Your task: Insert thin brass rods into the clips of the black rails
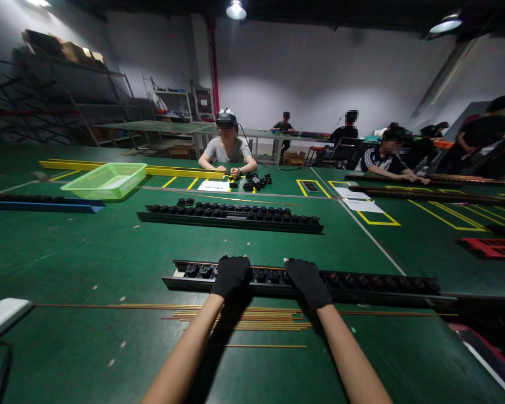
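A long black channel (189, 285) lies across the green table in front of me, with a row of round black socket modules (273, 276) inside it. Along the top of the row runs a thin brass rod (269, 268). My left hand (231, 276), in a black glove with bare fingertips, is closed over the channel, pinching at the rod. My right hand (308, 281), gloved alike, is closed on the rod further right. Both hands partly hide the modules under them. Several loose brass rods (244, 322) lie on the near side of the channel, below my forearms.
Beyond is a second black channel (231, 220) filled with modules. A green basket (109, 182), a yellow channel (168, 171) and a blue channel (42, 205) lie at the left. A person (228, 148) sits opposite beside black parts (256, 181). A red tray (492, 247) lies right.
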### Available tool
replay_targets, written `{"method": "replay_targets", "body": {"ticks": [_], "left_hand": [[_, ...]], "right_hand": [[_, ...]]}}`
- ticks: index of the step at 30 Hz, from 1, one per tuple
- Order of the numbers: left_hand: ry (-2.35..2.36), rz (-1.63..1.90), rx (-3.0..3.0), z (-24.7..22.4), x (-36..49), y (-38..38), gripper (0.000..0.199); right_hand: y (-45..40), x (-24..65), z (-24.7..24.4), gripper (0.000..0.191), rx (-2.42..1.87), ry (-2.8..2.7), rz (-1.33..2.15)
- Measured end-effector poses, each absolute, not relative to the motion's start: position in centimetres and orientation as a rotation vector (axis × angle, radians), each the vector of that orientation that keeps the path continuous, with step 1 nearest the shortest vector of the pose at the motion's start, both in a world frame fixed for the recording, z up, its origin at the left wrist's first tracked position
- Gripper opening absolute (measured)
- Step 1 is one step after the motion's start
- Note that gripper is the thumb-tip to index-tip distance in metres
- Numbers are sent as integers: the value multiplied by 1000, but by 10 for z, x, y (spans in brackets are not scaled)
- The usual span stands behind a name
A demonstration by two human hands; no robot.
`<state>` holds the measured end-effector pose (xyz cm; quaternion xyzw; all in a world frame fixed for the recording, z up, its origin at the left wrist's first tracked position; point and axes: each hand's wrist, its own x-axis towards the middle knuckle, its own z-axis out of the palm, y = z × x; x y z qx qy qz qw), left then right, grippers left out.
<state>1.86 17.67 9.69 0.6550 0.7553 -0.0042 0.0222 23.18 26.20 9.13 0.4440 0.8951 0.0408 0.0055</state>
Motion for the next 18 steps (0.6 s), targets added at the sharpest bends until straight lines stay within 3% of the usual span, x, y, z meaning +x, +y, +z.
{"method": "replay_targets", "body": {"ticks": [7,18], "left_hand": [[2347,-14,2055,91,15,177,35],[2378,72,2090,87,16,179,37]], "right_hand": [[258,191,111,39,1699,2833,123],[247,182,106,44,1515,2715,-28]]}}
